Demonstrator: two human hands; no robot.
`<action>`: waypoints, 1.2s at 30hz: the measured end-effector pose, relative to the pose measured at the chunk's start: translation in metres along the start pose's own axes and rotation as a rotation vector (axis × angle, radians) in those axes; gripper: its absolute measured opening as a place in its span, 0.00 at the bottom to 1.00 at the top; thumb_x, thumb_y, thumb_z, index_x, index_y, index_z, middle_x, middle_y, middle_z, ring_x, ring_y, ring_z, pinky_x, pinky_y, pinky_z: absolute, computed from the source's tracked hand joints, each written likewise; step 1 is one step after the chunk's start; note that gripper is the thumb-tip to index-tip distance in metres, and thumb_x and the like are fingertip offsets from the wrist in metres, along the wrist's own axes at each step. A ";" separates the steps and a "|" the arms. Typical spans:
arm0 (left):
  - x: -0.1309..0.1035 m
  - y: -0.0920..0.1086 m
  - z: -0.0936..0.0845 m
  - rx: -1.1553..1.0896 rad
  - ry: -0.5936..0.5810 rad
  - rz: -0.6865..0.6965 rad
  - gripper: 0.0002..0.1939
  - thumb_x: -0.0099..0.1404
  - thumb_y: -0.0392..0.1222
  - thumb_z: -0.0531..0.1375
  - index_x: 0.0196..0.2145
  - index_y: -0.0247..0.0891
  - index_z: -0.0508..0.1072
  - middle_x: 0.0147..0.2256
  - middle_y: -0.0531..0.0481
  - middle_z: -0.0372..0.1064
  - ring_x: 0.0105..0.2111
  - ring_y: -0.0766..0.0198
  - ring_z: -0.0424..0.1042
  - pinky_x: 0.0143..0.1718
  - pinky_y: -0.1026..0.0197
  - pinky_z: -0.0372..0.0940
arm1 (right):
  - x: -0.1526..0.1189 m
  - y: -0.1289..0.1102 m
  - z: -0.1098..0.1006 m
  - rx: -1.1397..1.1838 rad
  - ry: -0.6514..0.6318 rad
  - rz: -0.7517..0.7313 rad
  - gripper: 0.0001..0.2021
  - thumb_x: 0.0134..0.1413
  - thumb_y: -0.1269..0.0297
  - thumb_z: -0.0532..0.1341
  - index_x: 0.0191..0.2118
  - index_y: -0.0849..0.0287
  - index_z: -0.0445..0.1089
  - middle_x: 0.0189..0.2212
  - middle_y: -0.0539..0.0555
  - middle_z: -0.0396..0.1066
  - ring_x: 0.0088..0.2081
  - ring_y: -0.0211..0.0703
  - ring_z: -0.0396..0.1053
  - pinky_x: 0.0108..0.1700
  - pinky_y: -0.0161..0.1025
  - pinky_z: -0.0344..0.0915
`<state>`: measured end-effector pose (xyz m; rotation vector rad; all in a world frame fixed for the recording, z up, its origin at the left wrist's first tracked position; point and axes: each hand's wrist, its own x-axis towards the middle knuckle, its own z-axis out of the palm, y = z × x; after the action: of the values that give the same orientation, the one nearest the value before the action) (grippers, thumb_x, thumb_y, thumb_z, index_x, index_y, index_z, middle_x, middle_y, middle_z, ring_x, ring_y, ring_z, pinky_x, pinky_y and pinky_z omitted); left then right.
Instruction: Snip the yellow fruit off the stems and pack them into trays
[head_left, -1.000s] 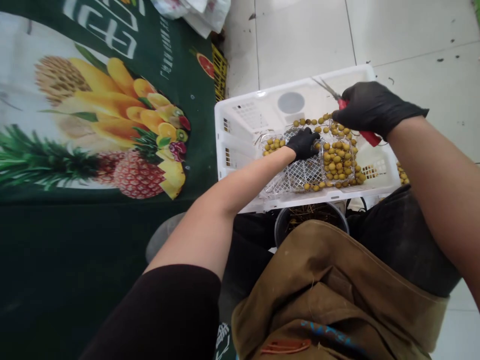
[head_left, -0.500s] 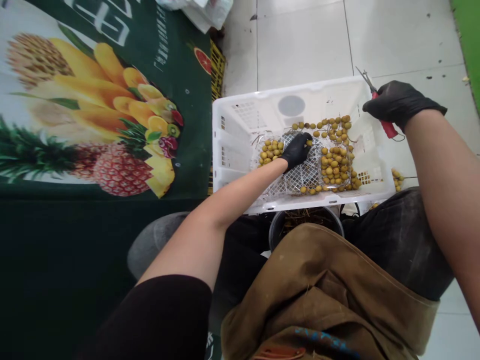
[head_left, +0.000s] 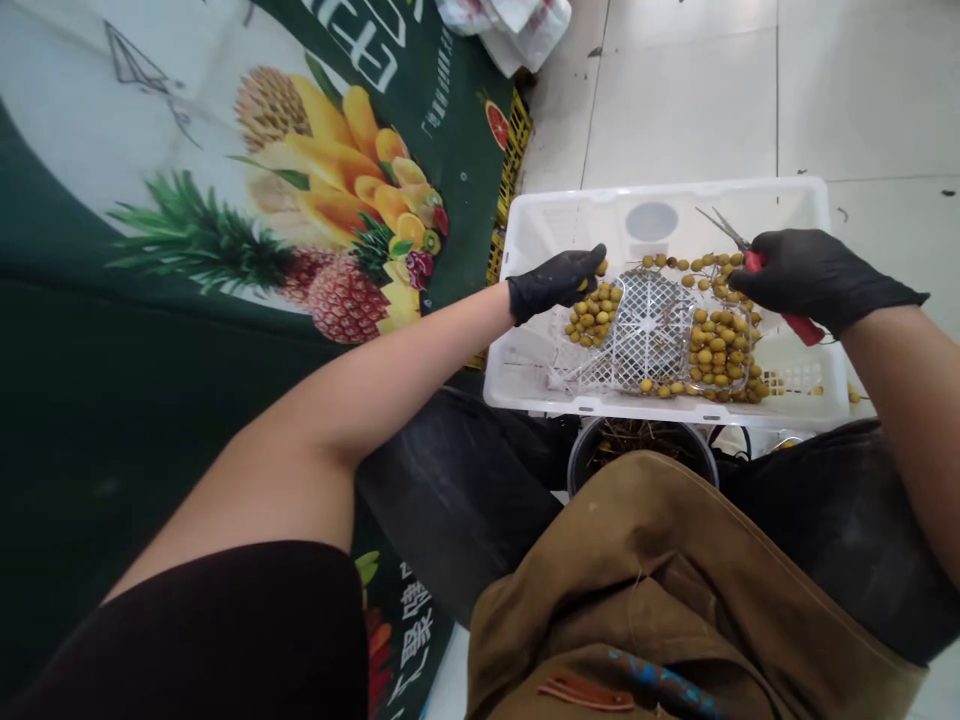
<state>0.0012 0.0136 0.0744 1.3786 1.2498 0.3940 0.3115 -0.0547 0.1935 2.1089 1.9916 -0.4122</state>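
My left hand (head_left: 559, 278), in a black glove, is closed around a few small yellow-brown longans (head_left: 601, 268), just above the left heap of longans (head_left: 592, 316) in a clear plastic box. My right hand (head_left: 817, 275), also gloved in black, grips red-handled snips (head_left: 738, 238) over the right side of the white crate (head_left: 645, 410). The snips' thin blades are apart and point up to the left. Below them, a second clear box (head_left: 718, 350) is filled with longans. Loose longans (head_left: 667, 262) on stems lie around it on the crate's lattice floor.
A dark bucket (head_left: 576, 468) holding twigs stands between my knees, against the crate's near side. To the left hangs a green fruit-printed sheet (head_left: 187, 350), with a yellow crate (head_left: 514, 140) behind its edge. A white plastic bag (head_left: 525, 30) is at the top.
My left hand has lifted from the crate's middle and moved left over the left box with longans. My right hand has brought the snips inward over the crate. The view has shifted left.
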 end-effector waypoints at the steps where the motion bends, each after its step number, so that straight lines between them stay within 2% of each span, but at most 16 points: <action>1: 0.002 -0.009 -0.004 0.104 0.047 -0.034 0.24 0.81 0.61 0.60 0.35 0.39 0.71 0.25 0.52 0.63 0.21 0.68 0.59 0.27 0.62 0.58 | -0.002 -0.002 0.001 -0.009 0.005 -0.009 0.14 0.66 0.54 0.62 0.45 0.57 0.79 0.35 0.63 0.78 0.36 0.56 0.72 0.42 0.51 0.68; 4: 0.014 -0.033 -0.011 0.397 0.163 -0.117 0.16 0.77 0.51 0.66 0.35 0.38 0.73 0.28 0.49 0.70 0.24 0.65 0.64 0.29 0.61 0.60 | -0.003 -0.005 0.004 -0.024 -0.005 -0.010 0.13 0.67 0.54 0.62 0.44 0.56 0.78 0.33 0.62 0.76 0.35 0.55 0.71 0.41 0.51 0.67; 6: 0.023 -0.042 -0.012 0.447 0.165 -0.116 0.11 0.75 0.49 0.66 0.43 0.38 0.76 0.32 0.47 0.75 0.27 0.63 0.69 0.31 0.61 0.64 | 0.000 -0.003 0.006 -0.017 -0.007 0.003 0.13 0.67 0.53 0.63 0.44 0.57 0.78 0.32 0.61 0.74 0.34 0.53 0.69 0.41 0.50 0.66; 7: 0.027 -0.045 -0.011 0.434 0.158 -0.107 0.12 0.74 0.47 0.66 0.48 0.38 0.76 0.35 0.46 0.77 0.28 0.62 0.72 0.33 0.61 0.66 | 0.002 -0.002 0.006 -0.012 -0.004 0.009 0.13 0.67 0.53 0.63 0.44 0.57 0.78 0.32 0.61 0.74 0.34 0.52 0.69 0.41 0.50 0.66; 10: 0.037 -0.052 -0.008 0.435 0.193 -0.069 0.23 0.71 0.42 0.66 0.61 0.39 0.74 0.46 0.43 0.82 0.35 0.59 0.79 0.39 0.59 0.73 | 0.007 0.001 0.008 -0.008 0.001 0.020 0.15 0.67 0.51 0.64 0.45 0.59 0.79 0.31 0.60 0.72 0.35 0.51 0.69 0.42 0.49 0.66; 13: 0.043 -0.059 -0.004 0.612 0.191 -0.001 0.25 0.66 0.40 0.67 0.60 0.39 0.78 0.50 0.43 0.83 0.46 0.53 0.81 0.50 0.56 0.76 | 0.006 0.000 0.006 -0.021 -0.010 0.029 0.16 0.67 0.52 0.63 0.46 0.60 0.79 0.32 0.60 0.72 0.36 0.51 0.68 0.43 0.47 0.65; 17: 0.046 -0.069 -0.002 0.821 0.041 0.167 0.24 0.64 0.44 0.66 0.57 0.42 0.84 0.53 0.47 0.83 0.55 0.50 0.80 0.58 0.57 0.73 | 0.001 -0.002 -0.004 -0.042 -0.014 0.050 0.15 0.70 0.54 0.62 0.45 0.61 0.78 0.34 0.61 0.74 0.34 0.47 0.64 0.41 0.46 0.62; 20: 0.049 -0.064 0.002 0.930 0.082 0.173 0.20 0.68 0.45 0.64 0.54 0.40 0.85 0.50 0.42 0.83 0.53 0.48 0.81 0.56 0.56 0.73 | -0.003 -0.004 -0.012 -0.025 -0.002 0.067 0.15 0.71 0.53 0.62 0.45 0.61 0.78 0.35 0.62 0.74 0.33 0.46 0.62 0.41 0.46 0.61; 22: 0.058 -0.052 0.009 0.963 0.136 0.212 0.20 0.71 0.46 0.62 0.55 0.38 0.84 0.50 0.39 0.82 0.52 0.46 0.81 0.55 0.54 0.73 | -0.003 -0.005 -0.015 0.006 0.024 0.076 0.15 0.71 0.53 0.63 0.46 0.61 0.78 0.34 0.61 0.74 0.34 0.47 0.62 0.42 0.46 0.61; 25: 0.082 -0.025 0.033 0.944 0.143 0.380 0.23 0.73 0.45 0.61 0.61 0.38 0.81 0.57 0.38 0.80 0.56 0.47 0.79 0.59 0.52 0.72 | -0.002 -0.005 -0.016 0.048 0.058 0.073 0.13 0.69 0.55 0.64 0.46 0.60 0.78 0.33 0.60 0.73 0.35 0.49 0.64 0.43 0.46 0.63; 29: 0.121 0.010 0.088 0.921 0.070 0.542 0.26 0.73 0.43 0.62 0.66 0.40 0.78 0.65 0.40 0.75 0.60 0.46 0.77 0.62 0.50 0.71 | -0.001 -0.003 -0.015 0.062 0.080 0.061 0.13 0.69 0.57 0.64 0.46 0.63 0.79 0.35 0.62 0.74 0.37 0.50 0.69 0.45 0.47 0.66; 33: 0.145 0.025 0.136 0.995 -0.018 0.466 0.31 0.71 0.42 0.64 0.71 0.42 0.75 0.69 0.36 0.70 0.62 0.41 0.77 0.63 0.46 0.71 | -0.002 -0.001 -0.016 0.088 0.109 0.038 0.14 0.67 0.56 0.66 0.47 0.63 0.79 0.35 0.62 0.75 0.41 0.53 0.72 0.47 0.47 0.69; 36: 0.151 0.023 0.149 1.054 -0.040 0.413 0.33 0.70 0.40 0.64 0.72 0.42 0.74 0.71 0.33 0.66 0.63 0.39 0.76 0.63 0.45 0.71 | 0.001 0.002 -0.015 0.128 0.104 0.010 0.15 0.65 0.55 0.67 0.48 0.60 0.79 0.35 0.62 0.75 0.43 0.57 0.73 0.48 0.49 0.71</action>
<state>0.1897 0.0689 -0.0095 2.5412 1.1602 -0.0629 0.3140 -0.0490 0.2072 2.2599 2.0611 -0.4485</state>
